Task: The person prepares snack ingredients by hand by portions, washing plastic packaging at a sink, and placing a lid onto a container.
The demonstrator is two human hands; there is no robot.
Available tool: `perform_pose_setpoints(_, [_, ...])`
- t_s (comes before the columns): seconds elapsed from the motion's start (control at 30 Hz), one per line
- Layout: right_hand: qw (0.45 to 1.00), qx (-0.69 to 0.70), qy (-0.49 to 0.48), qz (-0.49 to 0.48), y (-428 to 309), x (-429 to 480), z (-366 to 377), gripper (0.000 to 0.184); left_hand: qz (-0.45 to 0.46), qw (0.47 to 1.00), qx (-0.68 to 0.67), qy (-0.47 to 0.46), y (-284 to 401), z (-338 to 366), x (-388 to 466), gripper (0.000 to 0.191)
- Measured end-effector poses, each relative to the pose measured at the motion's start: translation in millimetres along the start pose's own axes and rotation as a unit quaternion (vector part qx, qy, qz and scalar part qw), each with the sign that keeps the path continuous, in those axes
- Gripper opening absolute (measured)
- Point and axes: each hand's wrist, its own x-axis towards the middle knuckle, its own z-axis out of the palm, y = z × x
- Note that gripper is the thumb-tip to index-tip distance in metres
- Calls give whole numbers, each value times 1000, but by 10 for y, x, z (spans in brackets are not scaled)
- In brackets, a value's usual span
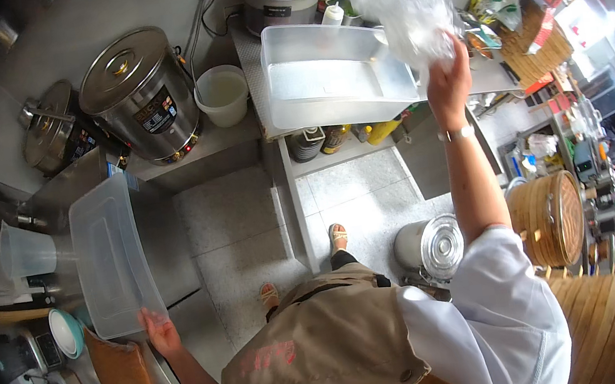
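Observation:
My left hand [160, 331] grips the lower edge of a translucent plastic lid [109, 259], which hangs tilted at the left. Raised at the upper right, my right hand [448, 77] is closed on a crumpled clear plastic bag [415, 17], blurred at its top. Beside and below the bag, a translucent plastic bin [342, 100] rests uncovered on the metal counter; its inside shows no contents.
Steel lidded pots [138, 98] and a white bucket [222, 95] stand at the upper left. A rice cooker [283, 6] sits behind the bin. Bamboo steamers [547, 218] and a lidded metal pot [431, 245] are at the right. Bottles [335, 139] stand under the counter.

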Motion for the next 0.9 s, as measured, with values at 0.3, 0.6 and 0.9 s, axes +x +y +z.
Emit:
perform_pose_setpoints(0.3, [883,105,-458,-22,1537,-242,1049,58,-3,987,-29,-157,-588,1454,-960,32])
perform_pose_setpoints(0.6, [543,627,-375,414,1726,-76,73,48,-23,953,287,-91,-1400,3306,-487,31])
perform_pose_setpoints(0.9, [755,378,-228,485,2233,-481,109,50,-143,849,449,-238,-2697,4867,349,34])
